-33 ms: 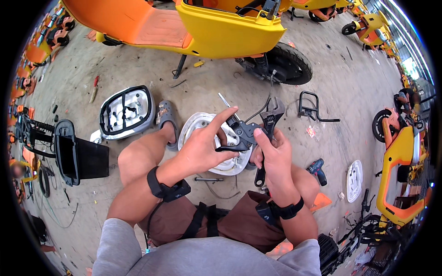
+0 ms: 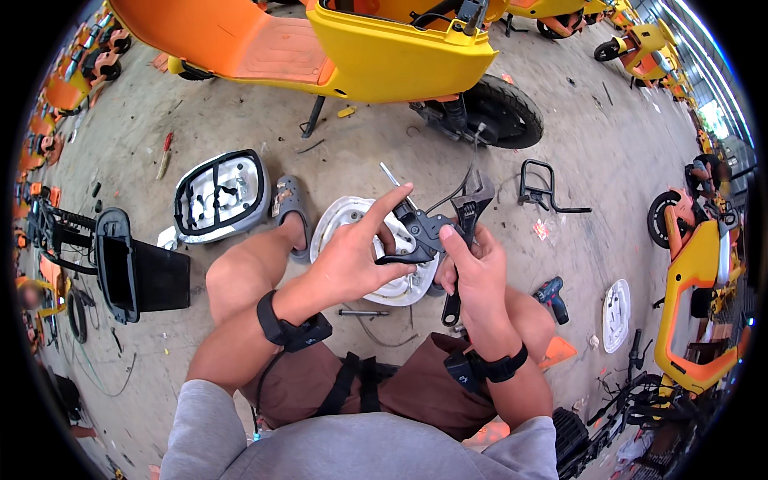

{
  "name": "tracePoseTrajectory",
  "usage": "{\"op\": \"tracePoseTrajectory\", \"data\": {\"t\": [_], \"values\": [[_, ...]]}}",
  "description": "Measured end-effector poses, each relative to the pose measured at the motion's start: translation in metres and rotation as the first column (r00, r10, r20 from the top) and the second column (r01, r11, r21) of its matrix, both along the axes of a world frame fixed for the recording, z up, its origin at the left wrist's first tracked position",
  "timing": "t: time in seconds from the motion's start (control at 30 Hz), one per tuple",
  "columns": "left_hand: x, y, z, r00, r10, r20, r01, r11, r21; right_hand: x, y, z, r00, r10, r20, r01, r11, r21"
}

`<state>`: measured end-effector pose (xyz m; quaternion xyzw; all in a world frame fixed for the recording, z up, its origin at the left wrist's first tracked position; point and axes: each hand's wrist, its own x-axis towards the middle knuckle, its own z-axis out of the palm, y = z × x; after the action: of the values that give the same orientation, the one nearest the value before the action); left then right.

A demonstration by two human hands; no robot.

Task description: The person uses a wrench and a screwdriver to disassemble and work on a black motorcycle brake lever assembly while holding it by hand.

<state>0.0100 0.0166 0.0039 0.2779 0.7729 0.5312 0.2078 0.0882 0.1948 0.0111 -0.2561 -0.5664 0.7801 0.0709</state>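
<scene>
Head view: almost nothing has changed since the picture just before. My left hand, my right hand, the lever and the wrench keep their places. I judge this a steady hold, with no progress to read from it. The lever is up between my hands, off the ground.

My left hand is part-curled on the lever from its left side: the thumb lies along the lower edge, a bent finger sits behind, and the index finger points straight out, away from me. My right hand is closed around the wrench, its head pointing away from me and its handle end showing below my palm. My right thumb tip presses where the wrench and lever meet; whether the wrench's jaws grip anything, I can't tell.

Both forearms angle inward over my lap, each wrist wearing a strap. A thin cable runs outward from between my hands. Under them lies a white shell; the drill rests to the right of my right hand, and a black rack lies beyond it.
</scene>
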Motion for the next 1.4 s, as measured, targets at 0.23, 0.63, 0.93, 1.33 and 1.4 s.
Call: {"op": "tracePoseTrajectory", "data": {"t": [0.23,0.63,0.93,1.33,1.4], "values": [[-0.001,-0.003,-0.004,0.998,0.055,-0.002,-0.055,0.998,0.007,-0.003,-0.004,-0.002,1.000,0.024,-0.008,-0.024,0.999,-0.027],[-0.008,-0.019,0.009,0.794,-0.078,0.603,-0.186,0.913,0.363,-0.006,-0.010,0.004,0.993,0.097,-0.072,-0.101,0.993,-0.055],[-0.023,-0.024,-0.012,0.239,-0.441,0.865,0.157,0.897,0.414,-0.001,-0.005,0.005,0.984,0.158,-0.079,-0.157,0.987,0.022],[-0.010,-0.010,-0.011,0.336,-0.349,0.875,-0.168,0.892,0.420,-0.004,0.018,-0.008,0.997,0.022,-0.074,-0.022,1.000,-0.005],[-0.011,-0.005,-0.006,0.366,-0.279,0.888,-0.246,0.891,0.381,-0.002,0.024,-0.017,0.997,-0.009,-0.073,0.010,1.000,0.017]]}}
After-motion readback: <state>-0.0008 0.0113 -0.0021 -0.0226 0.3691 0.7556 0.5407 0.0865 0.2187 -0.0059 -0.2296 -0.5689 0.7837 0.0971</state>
